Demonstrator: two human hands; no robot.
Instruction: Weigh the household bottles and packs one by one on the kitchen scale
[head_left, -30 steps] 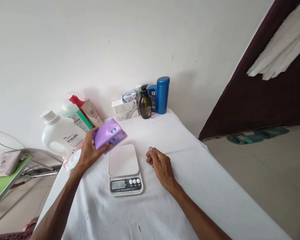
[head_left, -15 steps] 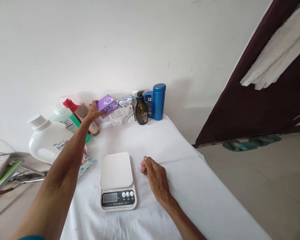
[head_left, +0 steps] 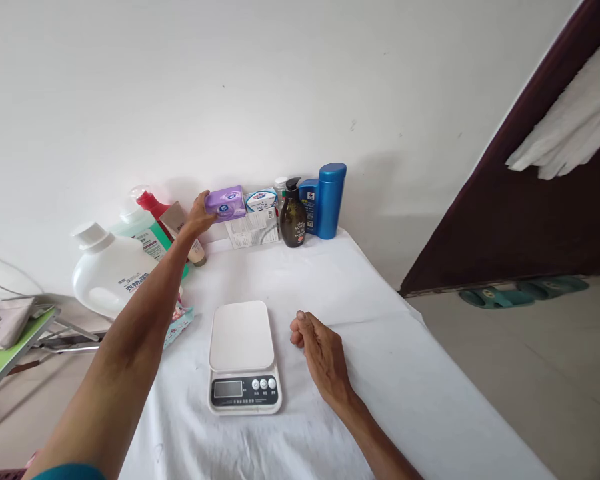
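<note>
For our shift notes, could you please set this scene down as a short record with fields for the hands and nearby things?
Left hand: holding purple pack beside blue-and-white box
Right hand: fingers curled, right of scale
Scale: on white cloth, display at near end
Behind scale: white box, dark pump bottle, tall blue bottle
Left side: white jug, brown tube

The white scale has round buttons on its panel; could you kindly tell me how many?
3: left button, middle button and right button, in a row right of the display on the scale. None seem hidden.
</note>
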